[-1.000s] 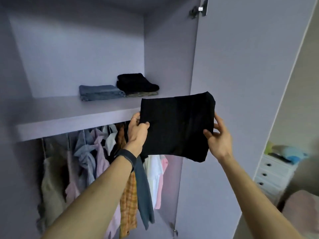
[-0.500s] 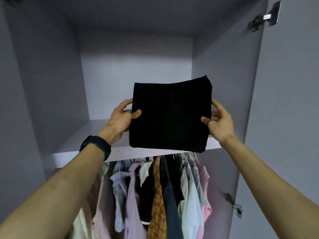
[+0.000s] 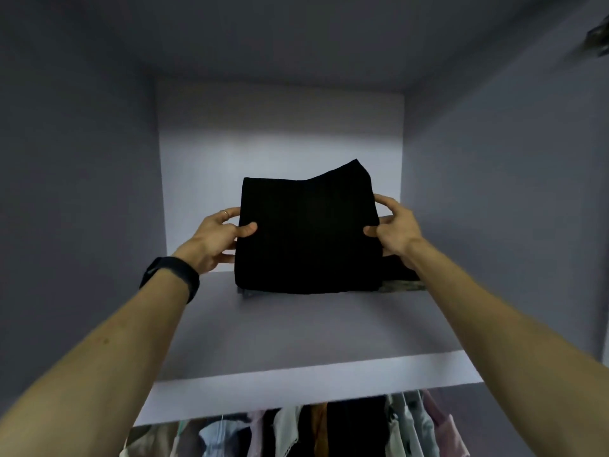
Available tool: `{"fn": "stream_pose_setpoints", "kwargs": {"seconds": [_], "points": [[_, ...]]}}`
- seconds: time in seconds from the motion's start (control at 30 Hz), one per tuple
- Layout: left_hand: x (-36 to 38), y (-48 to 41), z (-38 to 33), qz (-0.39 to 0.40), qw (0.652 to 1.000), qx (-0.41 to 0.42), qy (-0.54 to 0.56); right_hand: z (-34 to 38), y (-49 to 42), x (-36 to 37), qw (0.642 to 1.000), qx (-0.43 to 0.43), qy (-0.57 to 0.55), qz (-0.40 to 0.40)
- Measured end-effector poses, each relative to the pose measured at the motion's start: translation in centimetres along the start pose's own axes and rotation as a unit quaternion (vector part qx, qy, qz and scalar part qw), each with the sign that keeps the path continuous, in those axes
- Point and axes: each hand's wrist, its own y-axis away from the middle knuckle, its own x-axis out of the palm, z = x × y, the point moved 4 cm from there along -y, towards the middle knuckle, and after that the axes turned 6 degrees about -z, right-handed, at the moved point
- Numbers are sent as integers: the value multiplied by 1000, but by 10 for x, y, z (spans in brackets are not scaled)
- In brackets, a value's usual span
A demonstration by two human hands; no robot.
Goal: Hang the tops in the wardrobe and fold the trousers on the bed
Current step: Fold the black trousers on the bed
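Observation:
A folded black pair of trousers point(image 3: 306, 235) is held over the upper wardrobe shelf point(image 3: 296, 328), its lower edge down at an earlier folded garment that barely shows beneath it. My left hand point(image 3: 219, 237) grips its left edge, thumb on the front. Gripping the right edge is my right hand point(image 3: 393, 227), thumb on the front and fingers behind. A second folded pile point(image 3: 400, 280), black over a patterned piece, peeks out at the right under my right wrist. Below the shelf hang several tops point(image 3: 296, 430).
The wardrobe's grey side walls point(image 3: 82, 192) close in the shelf at left and right. The shelf's front lip point(image 3: 296, 390) runs across low in view. A door hinge point(image 3: 598, 37) shows blurred at the top right.
Both hands have carried the folded black trousers from in front of the open door up and into the shelf compartment, lowering them toward the folded garments there.

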Motion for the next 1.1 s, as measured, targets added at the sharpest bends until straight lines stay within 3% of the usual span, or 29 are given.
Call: {"fn": "stream_pose_setpoints", "kwargs": {"seconds": [0.27, 0.43, 0.73, 0.9, 1.1], "points": [[1, -127, 17, -44, 998, -12, -46, -23, -111, 68, 999, 11, 52, -9], [6, -176, 43, -85, 992, -61, -76, -43, -156, 100, 992, 38, 116, 45], [-11, -206, 125, -95, 961, -210, -154, -88, -169, 156, 938, 78, 257, 218], [-16, -211, 117, -70, 957, -238, -151, -91, -178, 158, 925, 73, 274, 253], [-19, -208, 122, -46, 948, -227, -217, -81, -173, 163, 877, 12, 401, 265]]}}
